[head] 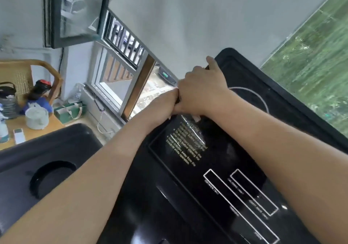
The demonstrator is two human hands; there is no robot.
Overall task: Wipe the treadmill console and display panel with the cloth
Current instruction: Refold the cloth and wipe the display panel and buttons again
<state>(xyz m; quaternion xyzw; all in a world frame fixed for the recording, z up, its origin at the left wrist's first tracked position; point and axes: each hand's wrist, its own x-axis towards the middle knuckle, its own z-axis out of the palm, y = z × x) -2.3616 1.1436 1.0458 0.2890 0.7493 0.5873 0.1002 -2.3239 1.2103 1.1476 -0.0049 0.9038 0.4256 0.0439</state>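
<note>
The black treadmill console [188,196] fills the lower middle, and its glossy display panel [222,168] carries white warning text and outlined boxes. My right hand [202,91] lies curled over the console's far top edge with the index finger stretched out along it. A small pale bit of the cloth [196,119] peeks out under that hand; the rest of the cloth is hidden. My left hand [162,106] presses against the same edge right beside the right hand, which covers its fingers.
A round cup-holder recess [52,177] sits in the console's left wing. A wooden table [37,130] at the left holds a pale tub, bottles and a remote, with a cane chair [28,70] behind it. An open window [75,13] is ahead, and glass with greenery [316,70] is at the right.
</note>
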